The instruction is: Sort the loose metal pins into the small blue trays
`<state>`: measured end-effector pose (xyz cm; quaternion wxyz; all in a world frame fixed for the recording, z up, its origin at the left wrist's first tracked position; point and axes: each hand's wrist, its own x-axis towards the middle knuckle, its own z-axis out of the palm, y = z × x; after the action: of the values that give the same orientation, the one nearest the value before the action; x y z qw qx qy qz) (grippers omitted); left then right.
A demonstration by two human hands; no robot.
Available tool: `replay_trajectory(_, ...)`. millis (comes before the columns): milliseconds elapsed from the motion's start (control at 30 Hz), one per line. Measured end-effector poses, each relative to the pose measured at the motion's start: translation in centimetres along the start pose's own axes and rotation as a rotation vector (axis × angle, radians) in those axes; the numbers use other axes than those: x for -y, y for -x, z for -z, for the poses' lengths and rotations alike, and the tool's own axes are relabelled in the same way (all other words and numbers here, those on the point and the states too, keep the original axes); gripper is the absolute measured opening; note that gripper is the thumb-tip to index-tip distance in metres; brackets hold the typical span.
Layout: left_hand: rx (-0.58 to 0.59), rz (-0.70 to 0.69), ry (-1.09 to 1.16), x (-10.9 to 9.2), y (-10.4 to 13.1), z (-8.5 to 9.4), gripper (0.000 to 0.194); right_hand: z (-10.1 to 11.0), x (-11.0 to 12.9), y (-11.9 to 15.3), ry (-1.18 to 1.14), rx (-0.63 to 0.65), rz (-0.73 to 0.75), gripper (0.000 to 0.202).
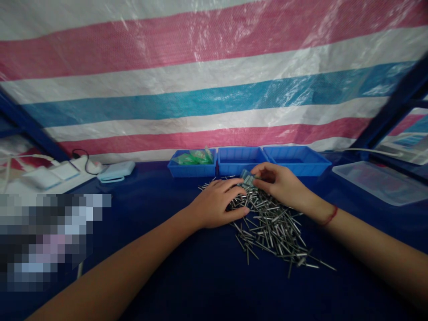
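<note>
A loose pile of thin metal rivets (272, 225) lies on the dark blue table. Over its far edge, my right hand (276, 180) pinches a small clear plastic bag (248, 178) with metal pieces inside. My left hand (222, 200) rests at the pile's left side, fingers spread and slightly curved, the fingertips of the upper fingers close to the bag. Whether they touch it is hard to tell. Some rivets are hidden under my left hand.
Behind the pile stand three blue bins: the left bin (192, 170) holds green bags, beside a middle bin (240, 168) and a right bin (297, 167). A clear plastic lid (381, 180) lies right. A light blue device (117, 171) and power strip (72, 174) are left.
</note>
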<state>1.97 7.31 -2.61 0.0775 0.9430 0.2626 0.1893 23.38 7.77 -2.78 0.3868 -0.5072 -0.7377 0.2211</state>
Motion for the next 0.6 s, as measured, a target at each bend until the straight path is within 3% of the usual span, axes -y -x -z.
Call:
replay_trajectory(133, -0.038, 0.013, -0.022, -0.1, 0.1, 0.0, 0.035, 0.5, 0.9, 0.4, -0.092, -0.188, -0.003, 0.012)
replay_trajectory(300, -0.195, 0.029, -0.008, 0.0, 0.1, -0.3, 0.038, 0.8, 1.6, 1.4, -0.085, -0.329, 0.094, 0.011)
replay_trajectory(467, -0.324, 0.094, 0.036, 0.3, 0.2, -0.4, 0.045, 0.6, 3.0, 2.4, -0.104, -0.340, 0.180, 0.006)
replay_trajectory(600, -0.377, 0.146, 0.203, -0.6, 0.0, -0.1, 0.050, 0.2, 4.1, 3.0, -0.217, -0.288, 0.174, 0.009)
